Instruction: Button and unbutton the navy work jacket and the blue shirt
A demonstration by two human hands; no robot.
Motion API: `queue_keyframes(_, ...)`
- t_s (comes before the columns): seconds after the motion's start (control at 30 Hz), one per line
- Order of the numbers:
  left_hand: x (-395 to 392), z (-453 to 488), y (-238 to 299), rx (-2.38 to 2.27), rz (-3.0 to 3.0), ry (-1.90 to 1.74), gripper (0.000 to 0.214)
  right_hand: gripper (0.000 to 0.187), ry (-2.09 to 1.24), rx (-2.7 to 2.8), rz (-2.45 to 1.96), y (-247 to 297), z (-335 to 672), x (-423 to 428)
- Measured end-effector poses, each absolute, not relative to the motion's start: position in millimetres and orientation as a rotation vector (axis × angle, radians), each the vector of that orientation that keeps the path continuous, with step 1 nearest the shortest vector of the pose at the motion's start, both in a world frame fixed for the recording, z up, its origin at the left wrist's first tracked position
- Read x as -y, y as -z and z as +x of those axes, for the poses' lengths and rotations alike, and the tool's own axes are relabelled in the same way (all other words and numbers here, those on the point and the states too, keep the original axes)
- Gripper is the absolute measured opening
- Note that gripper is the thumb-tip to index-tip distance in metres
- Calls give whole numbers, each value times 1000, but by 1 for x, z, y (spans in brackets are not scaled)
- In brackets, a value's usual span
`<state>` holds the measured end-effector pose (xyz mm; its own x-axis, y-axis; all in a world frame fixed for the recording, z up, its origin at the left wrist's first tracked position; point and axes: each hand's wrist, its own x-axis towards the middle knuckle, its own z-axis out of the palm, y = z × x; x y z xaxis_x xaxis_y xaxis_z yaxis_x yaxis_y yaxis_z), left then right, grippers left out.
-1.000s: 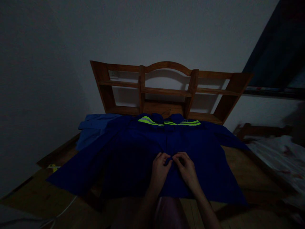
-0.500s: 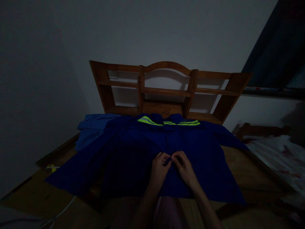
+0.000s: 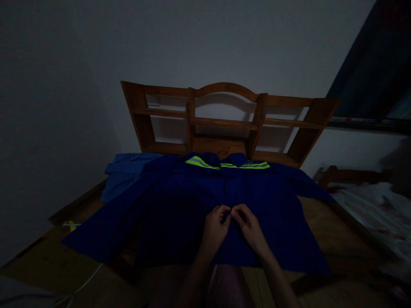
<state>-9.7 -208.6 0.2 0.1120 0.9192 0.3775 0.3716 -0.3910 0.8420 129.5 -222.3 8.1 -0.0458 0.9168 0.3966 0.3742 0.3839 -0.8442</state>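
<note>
A dark blue work jacket (image 3: 183, 205) lies spread out front side up, collar away from me and sleeves out to both sides. Yellow-green reflective strips (image 3: 253, 165) cross its chest. At the front opening, below the middle, my left hand (image 3: 217, 224) pinches the cloth between thumb and fingers. My right hand (image 3: 248, 224) pinches the same spot from the other side, its fingertips almost meeting the left ones. Whatever small part of the jacket sits between the fingertips is hidden and too dark to make out.
Behind the jacket stands a wooden shelf unit (image 3: 224, 124) against the wall. A folded lighter blue garment (image 3: 125, 175) lies at the left. The wooden surface (image 3: 324, 222) shows on the right, near a bed with pale bedding (image 3: 379, 209). A white cable (image 3: 90, 278) runs at lower left.
Barely anything differs. My left fingers have shifted very slightly at the front opening, while both hands keep their pinch and the jacket lies as before.
</note>
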Motion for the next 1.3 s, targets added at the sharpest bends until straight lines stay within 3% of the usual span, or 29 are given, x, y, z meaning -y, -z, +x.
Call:
queue_keyframes(0.8,207,-12,-1,-1229,1727,-1262,18,29,-561,1527,-1384,-7,127,226)
queue_keyframes(1.3,207,-12,0,-1220,1728,-1273,17,29,-741,1530,-1264,-12,128,223)
